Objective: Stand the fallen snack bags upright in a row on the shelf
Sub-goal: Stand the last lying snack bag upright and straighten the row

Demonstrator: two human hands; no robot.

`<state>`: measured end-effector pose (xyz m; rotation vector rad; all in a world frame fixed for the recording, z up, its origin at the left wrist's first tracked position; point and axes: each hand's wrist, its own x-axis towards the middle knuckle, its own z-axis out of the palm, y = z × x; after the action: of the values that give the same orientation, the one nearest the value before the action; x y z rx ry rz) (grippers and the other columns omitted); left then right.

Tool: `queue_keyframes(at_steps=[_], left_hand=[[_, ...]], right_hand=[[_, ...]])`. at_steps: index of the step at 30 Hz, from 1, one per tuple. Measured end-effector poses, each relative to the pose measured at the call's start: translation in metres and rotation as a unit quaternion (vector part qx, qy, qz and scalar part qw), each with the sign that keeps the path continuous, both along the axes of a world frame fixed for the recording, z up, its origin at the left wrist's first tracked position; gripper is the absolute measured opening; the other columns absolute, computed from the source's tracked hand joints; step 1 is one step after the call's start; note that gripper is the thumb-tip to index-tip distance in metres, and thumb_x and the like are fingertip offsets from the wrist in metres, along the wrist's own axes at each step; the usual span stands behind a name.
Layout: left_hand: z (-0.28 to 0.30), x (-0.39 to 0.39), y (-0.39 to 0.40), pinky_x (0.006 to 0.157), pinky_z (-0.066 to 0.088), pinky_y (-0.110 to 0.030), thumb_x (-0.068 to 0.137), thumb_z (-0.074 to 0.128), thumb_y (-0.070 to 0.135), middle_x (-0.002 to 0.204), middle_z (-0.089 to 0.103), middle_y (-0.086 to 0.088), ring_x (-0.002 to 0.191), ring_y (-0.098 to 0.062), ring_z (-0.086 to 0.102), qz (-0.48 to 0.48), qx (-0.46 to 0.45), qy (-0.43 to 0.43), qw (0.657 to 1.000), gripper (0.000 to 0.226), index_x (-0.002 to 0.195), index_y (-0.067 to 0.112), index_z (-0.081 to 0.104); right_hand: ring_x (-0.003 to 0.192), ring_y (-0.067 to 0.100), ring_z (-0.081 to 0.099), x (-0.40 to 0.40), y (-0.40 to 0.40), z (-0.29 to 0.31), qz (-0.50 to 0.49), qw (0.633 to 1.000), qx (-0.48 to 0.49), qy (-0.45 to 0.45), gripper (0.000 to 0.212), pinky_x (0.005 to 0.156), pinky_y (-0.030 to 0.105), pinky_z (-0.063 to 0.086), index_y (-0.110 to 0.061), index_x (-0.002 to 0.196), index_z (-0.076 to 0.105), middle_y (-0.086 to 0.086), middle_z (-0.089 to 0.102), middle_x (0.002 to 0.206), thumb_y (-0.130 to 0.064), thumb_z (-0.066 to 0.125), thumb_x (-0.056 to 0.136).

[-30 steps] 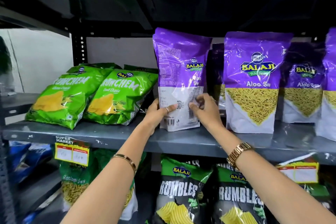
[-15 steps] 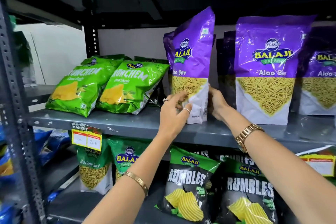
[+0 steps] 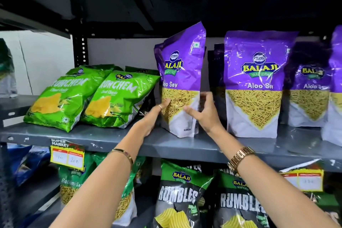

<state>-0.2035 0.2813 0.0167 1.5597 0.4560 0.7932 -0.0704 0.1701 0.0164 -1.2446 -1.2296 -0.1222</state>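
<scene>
Your left hand (image 3: 154,116) lies flat and open against the left side of the purple Aloo Sev bag (image 3: 182,81), fingers stretched along its lower edge, while your right hand (image 3: 204,112) cups the right edge with curled fingers, thumb across the front; between them you have a loose two-sided hold, not a tight pinch. The bag stands on the grey shelf (image 3: 111,139), its base down, but turned a little to the left and leaning slightly, just left of the neighbouring Aloo Sev bag (image 3: 255,83), which faces squarely forward. To finish this well, twist the base until the front panel faces you, press the bottom gusset flat so it bears evenly, and slide it level with the neighbour's front edge before you let go, gently. The green Crunchem bags (image 3: 88,96) to the left lie slumped backward and will likely need attention next.
</scene>
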Motion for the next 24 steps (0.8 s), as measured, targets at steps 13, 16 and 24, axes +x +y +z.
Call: queue_keyframes(at_steps=[13, 16, 24], left_hand=[[-0.012, 0.006, 0.012, 0.102, 0.033, -0.034, 0.073, 0.072, 0.044, 0.138, 0.041, -0.010, 0.123, -0.024, 0.043, 0.162, 0.106, 0.082, 0.978, 0.079, 0.122, 0.007, 0.023], [-0.014, 0.004, 0.011, 0.103, 0.032, -0.036, 0.075, 0.068, 0.047, 0.139, 0.040, -0.007, 0.124, -0.024, 0.042, 0.138, 0.110, 0.103, 0.979, 0.077, 0.122, 0.010, 0.020], [-0.018, -0.012, 0.003, 0.111, 0.029, -0.040, 0.076, 0.062, 0.055, 0.147, 0.031, -0.011, 0.132, -0.026, 0.035, 0.098, 0.126, 0.150, 0.976, 0.094, 0.135, 0.011, 0.004]], right_hand=[[0.094, 0.019, 0.052, 0.025, 0.028, -0.006, -0.047, 0.976, -0.178, 0.117, 0.035, 0.076, 0.029, 0.040, -0.008, 0.107, 0.054, 0.008, 0.058, 0.106, -0.036, 0.052, 0.087], [0.119, 0.023, 0.046, 0.024, 0.026, -0.007, 0.005, 0.950, -0.270, 0.154, 0.052, 0.101, 0.037, 0.034, -0.011, 0.127, 0.044, 0.009, 0.050, 0.131, -0.047, 0.037, 0.091], [0.138, 0.027, 0.029, 0.012, 0.011, -0.007, 0.038, 0.942, -0.294, 0.158, 0.060, 0.112, 0.037, 0.022, -0.010, 0.140, 0.027, 0.009, 0.033, 0.149, -0.049, 0.028, 0.094]])
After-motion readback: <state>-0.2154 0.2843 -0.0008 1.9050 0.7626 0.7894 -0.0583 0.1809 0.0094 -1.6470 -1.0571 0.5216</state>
